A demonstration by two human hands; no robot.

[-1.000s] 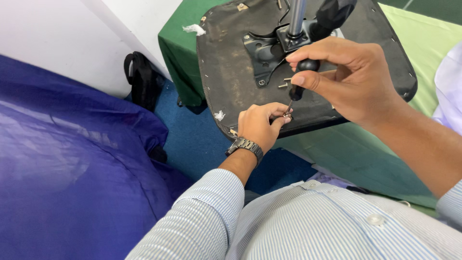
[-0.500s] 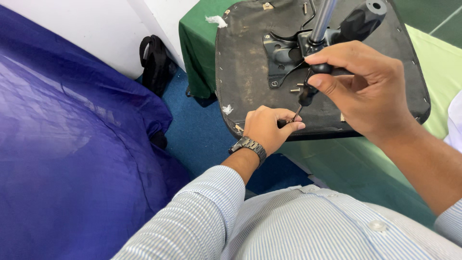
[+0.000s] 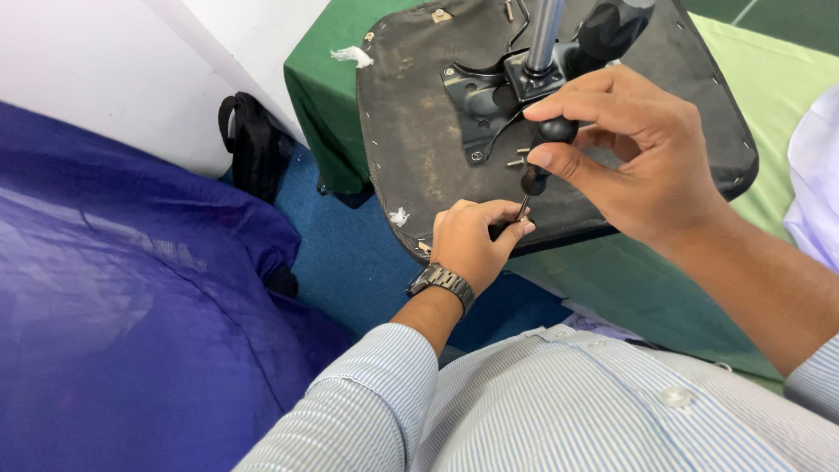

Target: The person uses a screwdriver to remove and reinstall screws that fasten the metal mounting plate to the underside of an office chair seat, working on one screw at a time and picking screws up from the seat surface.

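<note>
An upturned office chair seat [image 3: 419, 131], black and worn, lies on a green-covered table [image 3: 778, 105]. Its metal mounting plate [image 3: 481, 100] and gas-lift column [image 3: 544, 31] face up. My right hand [image 3: 638, 149] grips the black handle of a screwdriver [image 3: 542, 153], which points down toward the seat's near edge. My left hand [image 3: 476, 240], with a metal wristwatch, pinches the screwdriver's thin shaft near its tip at the seat's front rim. Two loose screws stand by the plate.
A large blue-purple fabric cover [image 3: 131, 323] fills the left side. A black bag [image 3: 253, 144] leans against the white wall on the blue carpet [image 3: 350, 253]. White fabric [image 3: 813, 175] shows at the right edge.
The view has shifted, so the seat and hands sit slightly right and higher. Both hands keep their hold on the screwdriver; the left fingers have closed tighter on the shaft.
</note>
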